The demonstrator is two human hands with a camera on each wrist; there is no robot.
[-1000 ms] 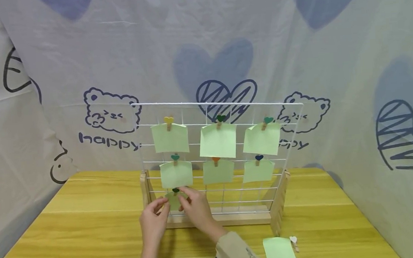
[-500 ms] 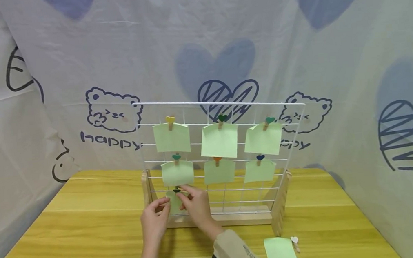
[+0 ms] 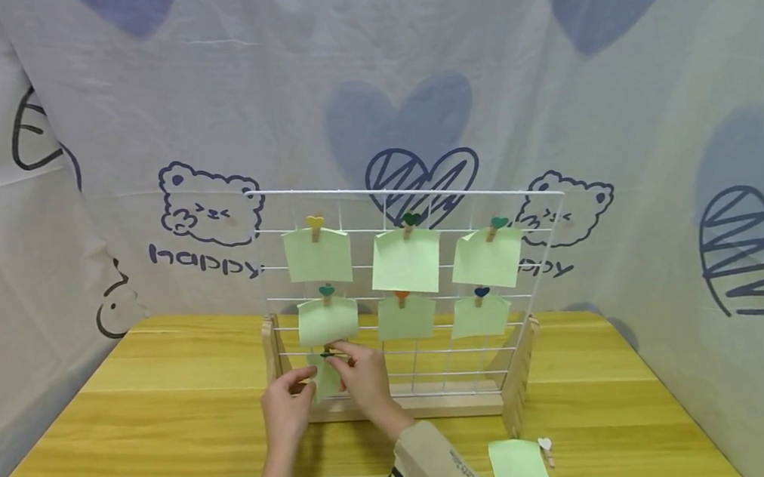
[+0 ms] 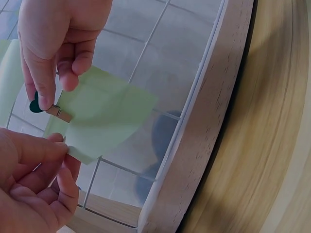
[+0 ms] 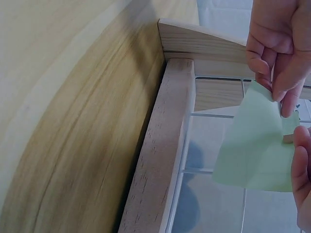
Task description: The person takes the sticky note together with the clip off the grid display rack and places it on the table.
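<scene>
At the lower left of a white wire grid (image 3: 426,352), both hands work on a pale green paper note (image 4: 109,116). My left hand (image 3: 287,406) pinches the note's left edge between thumb and fingertips. My right hand (image 3: 365,380) pinches a small wooden clothespin (image 4: 59,113) by its end, which carries a dark green heart. The clothespin's other end lies over the note's upper edge in the left wrist view. Right above the hands hangs another green note (image 3: 328,323), its lower edge curled outward near the right fingers.
Several more green notes (image 3: 405,263) hang on the grid from heart clothespins. The grid stands in a wooden base (image 3: 437,405) on the wooden table (image 3: 165,409). At front right lie a loose green note (image 3: 520,469) and a clothespin with a white heart (image 3: 546,448). A printed curtain (image 3: 272,74) hangs behind.
The right fingers have tightened on the heart clothespin, whose heart now tips toward flat. The held note has shifted slightly down, and the note above it curls outward more.
</scene>
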